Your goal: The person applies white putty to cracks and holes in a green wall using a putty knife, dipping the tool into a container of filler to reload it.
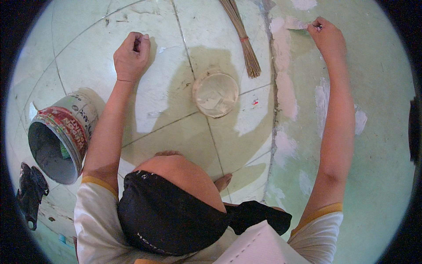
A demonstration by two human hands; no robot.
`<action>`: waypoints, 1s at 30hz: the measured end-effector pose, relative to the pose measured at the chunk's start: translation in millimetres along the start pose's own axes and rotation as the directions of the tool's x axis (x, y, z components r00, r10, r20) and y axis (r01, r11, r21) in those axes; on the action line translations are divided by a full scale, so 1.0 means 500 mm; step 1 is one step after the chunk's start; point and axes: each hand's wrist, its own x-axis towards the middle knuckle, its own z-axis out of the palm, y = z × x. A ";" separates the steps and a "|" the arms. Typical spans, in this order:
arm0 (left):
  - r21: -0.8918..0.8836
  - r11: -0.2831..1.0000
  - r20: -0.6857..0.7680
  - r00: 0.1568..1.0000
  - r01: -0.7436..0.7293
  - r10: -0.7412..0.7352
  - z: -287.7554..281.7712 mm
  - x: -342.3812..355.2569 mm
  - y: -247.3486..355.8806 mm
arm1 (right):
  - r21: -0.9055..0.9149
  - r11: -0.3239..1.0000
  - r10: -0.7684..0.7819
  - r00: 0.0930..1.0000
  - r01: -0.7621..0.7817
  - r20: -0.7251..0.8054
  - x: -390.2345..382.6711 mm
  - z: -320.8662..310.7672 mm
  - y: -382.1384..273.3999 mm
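My right hand (327,37) is closed at the green wall (378,132), pinching what looks like a putty knife (303,27); its grip is mostly hidden in my fingers. The blade end touches a pinkish-white strip of putty (285,83) running along the wall's lower edge. Over the tiled floor, my left hand (132,57) is curled into a loose fist, and I see nothing in it. Between my arms a round, shallow, pale container (216,95) stands on the tiles, with whitish smears inside.
A tied bundle of thin sticks (246,48) lies close to the wall. Left of my left forearm, a printed bucket (79,114) is tipped on its side, with a black object (31,189) beyond it. More white patches (322,105) mark the wall beside my right forearm.
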 end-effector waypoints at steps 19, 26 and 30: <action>-0.011 0.999 0.023 0.999 0.047 -0.046 -0.002 -0.004 0.005 | 0.026 0.998 0.064 0.998 -0.064 -0.014 -0.086 -0.010 0.013; -0.021 0.999 0.046 0.999 0.028 -0.027 0.006 0.000 0.005 | 0.075 0.994 0.067 0.992 -0.075 0.110 -0.078 0.082 -0.020; -0.044 0.999 0.034 0.999 0.021 -0.019 0.006 0.000 0.016 | 0.048 0.993 0.105 0.990 -0.110 0.097 -0.099 0.108 0.014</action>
